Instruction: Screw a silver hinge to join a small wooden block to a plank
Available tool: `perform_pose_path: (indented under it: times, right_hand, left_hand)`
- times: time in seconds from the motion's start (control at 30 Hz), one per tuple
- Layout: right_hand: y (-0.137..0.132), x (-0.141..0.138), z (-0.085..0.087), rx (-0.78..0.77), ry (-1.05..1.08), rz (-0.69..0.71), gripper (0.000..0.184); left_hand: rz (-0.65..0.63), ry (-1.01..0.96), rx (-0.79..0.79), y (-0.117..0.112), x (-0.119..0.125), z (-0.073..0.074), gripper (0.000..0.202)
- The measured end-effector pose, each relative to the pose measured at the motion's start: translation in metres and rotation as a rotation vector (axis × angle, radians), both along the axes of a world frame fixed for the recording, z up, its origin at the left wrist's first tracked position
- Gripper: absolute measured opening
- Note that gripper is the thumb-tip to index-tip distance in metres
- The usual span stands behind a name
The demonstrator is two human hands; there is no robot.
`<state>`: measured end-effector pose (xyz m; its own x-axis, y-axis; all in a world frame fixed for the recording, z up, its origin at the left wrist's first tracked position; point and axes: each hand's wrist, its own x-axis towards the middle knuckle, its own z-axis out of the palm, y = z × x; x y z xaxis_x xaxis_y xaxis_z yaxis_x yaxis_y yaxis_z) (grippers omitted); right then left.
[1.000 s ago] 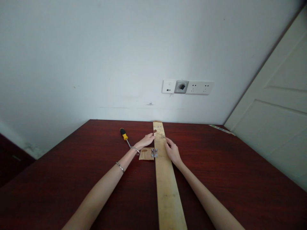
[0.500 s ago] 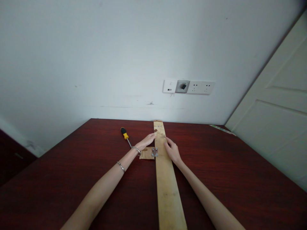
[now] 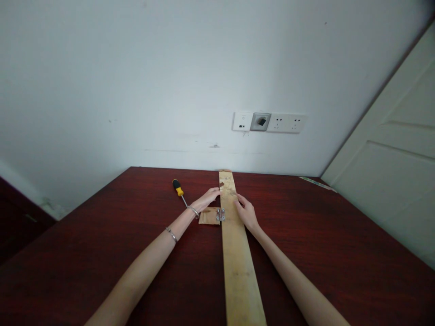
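Observation:
A long pale wooden board (image 3: 239, 267) lies lengthwise on the dark red tabletop, its far end close to the wall. My left hand (image 3: 208, 199) grips its left edge near the far end, fingertips against the wood. On the opposite edge, slightly nearer to me, my right hand (image 3: 247, 213) holds the board with thumb and fingers. A small metal hinge (image 3: 220, 214) joins the board to a short wood piece (image 3: 208, 217) on its left, just below my left hand. Part of that piece is hidden by my wrist.
A yellow and black screwdriver (image 3: 177, 188) lies left of my left hand, its tip hidden behind my wrist. Wall sockets (image 3: 285, 122) sit above the table (image 3: 102, 235). A white panelled door (image 3: 394, 149) stands at the right, near a thin printed strip (image 3: 317, 184).
The view has shifted very slightly. Both hands stay on the board's edges, and the board, hinge and screwdriver keep their places on the table.

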<state>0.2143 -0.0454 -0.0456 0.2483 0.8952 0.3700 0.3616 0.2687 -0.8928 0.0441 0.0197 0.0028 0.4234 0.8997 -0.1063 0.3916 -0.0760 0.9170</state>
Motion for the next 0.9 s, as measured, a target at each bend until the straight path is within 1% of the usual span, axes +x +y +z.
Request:
perform_pose_path:
  times: [0.07, 0.13, 0.17, 0.23, 0.3, 0.33, 0.4, 0.47, 0.57, 0.7, 0.8, 0.9]
  right_hand:
    - [0.000, 0.001, 0.001, -0.010, -0.004, 0.007, 0.040]
    - [-0.001, 0.001, 0.001, -0.020, -0.009, 0.014, 0.040]
    - [-0.001, 0.002, 0.001, -0.025, -0.011, 0.015, 0.041]
    - [-0.001, 0.002, 0.002, -0.032, -0.013, 0.014, 0.041]
    - [-0.001, 0.002, 0.001, -0.034, -0.012, 0.009, 0.041]
    - [-0.001, 0.002, 0.001, -0.034, -0.012, 0.007, 0.041]
    - [-0.001, 0.001, 0.001, -0.035, -0.013, 0.004, 0.040]
    - [-0.001, 0.001, 0.000, -0.040, -0.016, 0.000, 0.040]
    - [-0.001, 0.001, 0.001, -0.058, -0.026, -0.005, 0.042]
    - [-0.001, 0.002, 0.002, -0.080, -0.042, -0.009, 0.045]
    - [-0.002, 0.002, 0.004, -0.087, -0.048, -0.008, 0.044]
    - [-0.003, 0.002, 0.005, -0.088, -0.051, -0.007, 0.045]
  left_hand:
    - [0.035, 0.155, 0.115, 0.007, -0.007, 0.006, 0.042]
    - [0.146, 0.383, 0.283, 0.016, -0.020, 0.018, 0.045]
    - [0.192, 0.424, 0.315, 0.021, -0.030, 0.026, 0.048]
    - [0.273, 0.474, 0.348, 0.031, -0.055, 0.041, 0.051]
    - [0.374, 0.521, 0.360, 0.039, -0.082, 0.053, 0.054]
    - [0.441, 0.548, 0.362, 0.042, -0.096, 0.056, 0.054]
    - [0.612, 0.670, 0.325, 0.047, -0.120, 0.059, 0.053]
    - [0.670, 0.741, 0.268, 0.050, -0.135, 0.056, 0.051]
    - [0.678, 0.777, 0.172, 0.053, -0.143, 0.044, 0.058]
    - [0.647, 0.795, 0.118, 0.055, -0.137, 0.028, 0.071]
    - [0.638, 0.819, 0.094, 0.054, -0.131, 0.019, 0.070]
    - [0.655, 0.860, 0.145, 0.052, -0.127, 0.012, 0.067]
